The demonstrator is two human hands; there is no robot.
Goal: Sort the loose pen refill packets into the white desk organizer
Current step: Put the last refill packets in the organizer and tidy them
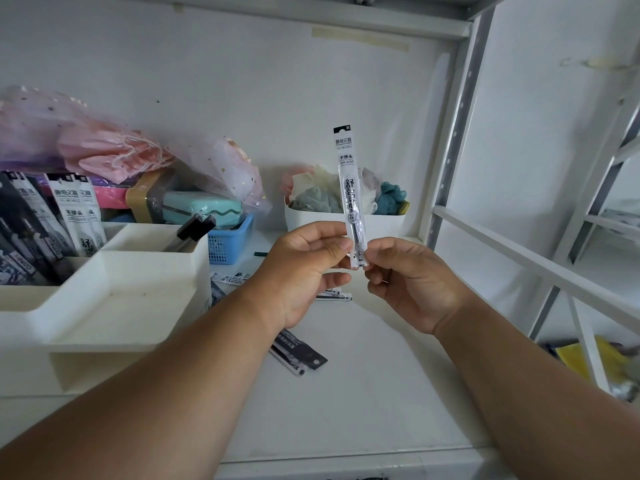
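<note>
Two hands meet on one refill packet (350,188), held upright in front of the chest. Left hand (304,271): thumb and forefinger closed in a pinch on the packet's lower end, other fingers curled loosely beneath. Right hand (408,282): fingertips curled in and pinching the same lower end from the opposite side. Printed header points up and faces the camera, so the hold looks chosen for reading the label before filing; that is a judgement.

Landmark for positions: the white desk organizer (145,306), left of the held packet. Its rear compartments already hold upright packets (74,216) of the same white label, plus darker ones at the far-left edge. A black-capped item (195,226) leans out of a rear-right compartment. The front tray is shallow, which would suit short items rather than these long sleeves.

Right of the organizer, on the surface (346,393), loose packets (298,355) lie flat, partly hidden under the left forearm; more (230,278) lie just beside the organizer's right wall. Task judged partly done.

Behind the organizer: a blue basket (228,244) and pink bagged fabric (114,154). Further right, behind the held packet, a white tub (311,220) of cloth.
</note>
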